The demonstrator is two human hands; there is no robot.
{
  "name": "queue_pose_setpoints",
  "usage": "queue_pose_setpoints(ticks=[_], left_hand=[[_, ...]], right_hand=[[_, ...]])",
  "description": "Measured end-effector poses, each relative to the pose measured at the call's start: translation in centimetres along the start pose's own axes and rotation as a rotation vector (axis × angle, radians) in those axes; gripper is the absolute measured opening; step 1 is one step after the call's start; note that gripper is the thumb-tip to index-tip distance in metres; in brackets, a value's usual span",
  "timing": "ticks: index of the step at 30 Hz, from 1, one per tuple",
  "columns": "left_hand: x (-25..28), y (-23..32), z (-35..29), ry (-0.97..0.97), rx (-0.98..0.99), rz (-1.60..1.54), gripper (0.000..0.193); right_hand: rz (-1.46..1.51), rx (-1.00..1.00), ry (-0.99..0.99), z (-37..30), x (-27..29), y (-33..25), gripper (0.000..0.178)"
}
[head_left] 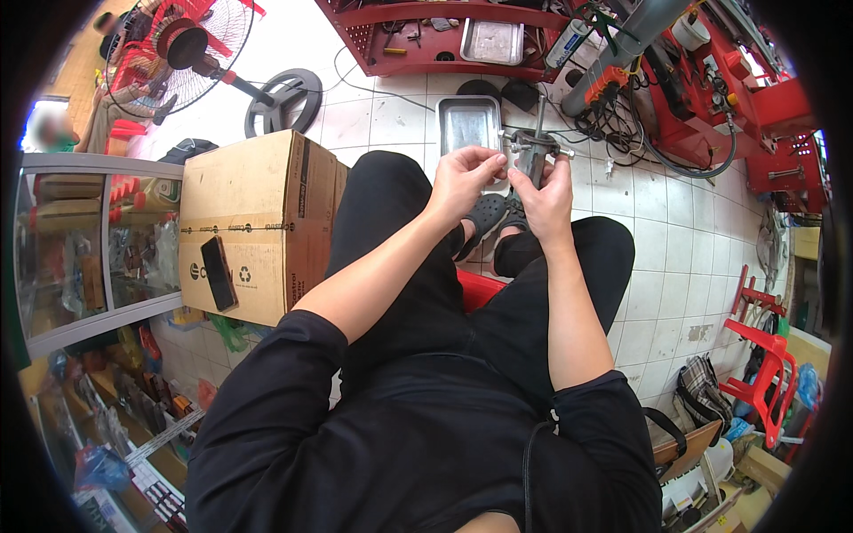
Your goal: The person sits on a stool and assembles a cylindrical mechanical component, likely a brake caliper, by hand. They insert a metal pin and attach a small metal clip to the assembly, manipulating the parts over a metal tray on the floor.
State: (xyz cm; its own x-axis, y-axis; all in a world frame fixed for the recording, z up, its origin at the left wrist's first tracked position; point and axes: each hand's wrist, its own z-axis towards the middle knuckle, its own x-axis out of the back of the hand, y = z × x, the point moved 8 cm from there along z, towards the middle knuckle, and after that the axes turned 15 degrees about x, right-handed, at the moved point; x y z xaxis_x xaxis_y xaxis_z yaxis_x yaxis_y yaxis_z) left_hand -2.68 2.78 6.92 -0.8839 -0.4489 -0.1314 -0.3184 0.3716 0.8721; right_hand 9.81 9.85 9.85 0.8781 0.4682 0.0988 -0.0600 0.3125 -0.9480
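Between my knees is a grey metal part [530, 163] with a thin rod standing up from its top and short fittings at its sides. My right hand [548, 197] is closed around its near right side, thumb toward me. Just left of it, my left hand [465, 183] has thumb and fingertips pinched together; whatever they hold, if anything, is too small to make out. A shallow silver metal tray [441, 133] lies on the floor beyond my hands. The lower end of the part is partly hidden by my right hand.
A cardboard box [235, 200] with a black phone [218, 273] on it stands left, beside a glass cabinet [71, 244]. A fan [185, 46] is far left. Red tool carts [426, 60], hoses and cables [622, 133] are ahead; a red plastic stool [766, 377] is at right.
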Motion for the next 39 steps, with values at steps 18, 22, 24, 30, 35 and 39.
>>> queue_pose_setpoints(ticks=[18, 22, 24, 30, 35, 39], left_hand=[[-1.7, -2.1, 0.3, -0.239, 0.141, -0.502, 0.021], [-2.0, -1.9, -0.2, -0.221, 0.148, -0.589, 0.017], [-1.9, -2.0, -0.1, -0.209, 0.145, -0.598, 0.016], [-1.2, -2.6, 0.2, -0.157, 0.113, -0.557, 0.014], [-1.1, -1.8, -0.1, -0.09, 0.058, -0.464, 0.017], [-1.2, -1.3, -0.7, -0.053, 0.028, -0.399, 0.019]], right_hand=[[-0.034, 0.027, -0.096, -0.4, -1.5, 2.1, 0.039], [0.032, -0.016, -0.127, -0.7, -2.0, 2.6, 0.037], [0.092, -0.047, -0.123, -0.7, -2.2, 2.2, 0.037], [-0.535, 0.234, 0.015, -0.5, -0.4, -3.2, 0.035], [-0.513, 0.414, 0.003, -0.1, -1.8, -6.5, 0.023], [-0.492, 0.396, -0.006, 0.3, -1.9, -4.7, 0.015]])
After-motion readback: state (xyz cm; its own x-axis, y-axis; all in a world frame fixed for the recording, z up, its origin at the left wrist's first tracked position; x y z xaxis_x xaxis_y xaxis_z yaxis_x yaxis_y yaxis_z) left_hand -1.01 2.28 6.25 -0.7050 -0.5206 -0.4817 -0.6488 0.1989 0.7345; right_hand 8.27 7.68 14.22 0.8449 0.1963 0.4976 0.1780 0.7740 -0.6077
